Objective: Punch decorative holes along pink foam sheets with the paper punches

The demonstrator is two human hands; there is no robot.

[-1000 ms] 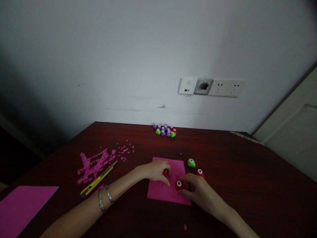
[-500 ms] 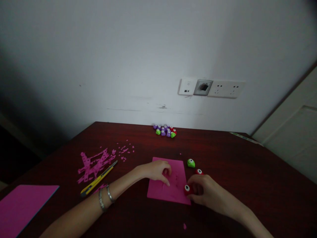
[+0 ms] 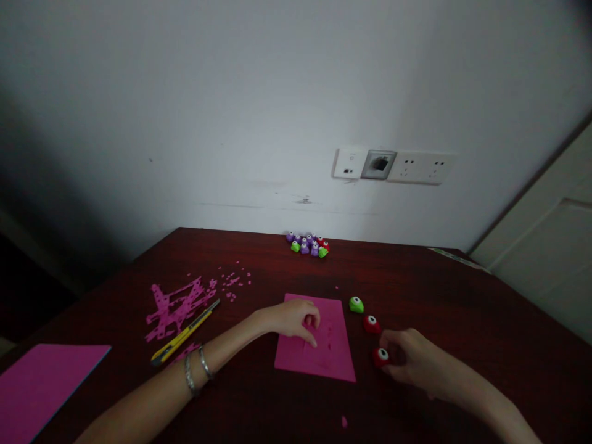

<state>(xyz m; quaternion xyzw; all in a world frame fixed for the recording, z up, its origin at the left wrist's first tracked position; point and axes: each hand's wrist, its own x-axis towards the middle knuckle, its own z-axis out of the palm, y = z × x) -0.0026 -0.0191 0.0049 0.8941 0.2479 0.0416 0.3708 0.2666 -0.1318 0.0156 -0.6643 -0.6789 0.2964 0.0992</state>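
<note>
Right hand: I'm pinching the nearer red punch, just right of the pink sheet.
Left hand: curled loosely on the sheet, thumb and fingertips apart.
Table: shows between punch and sheet, wider toward its right edge.

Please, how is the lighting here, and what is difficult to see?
Head view: dim overall, the pale wall brightest around its middle, shadowed at left; head view: the dark reddish-brown table very dark near the bottom; head view: the small purple, green and red rounded objects by the wall too small for fine detail.
</note>
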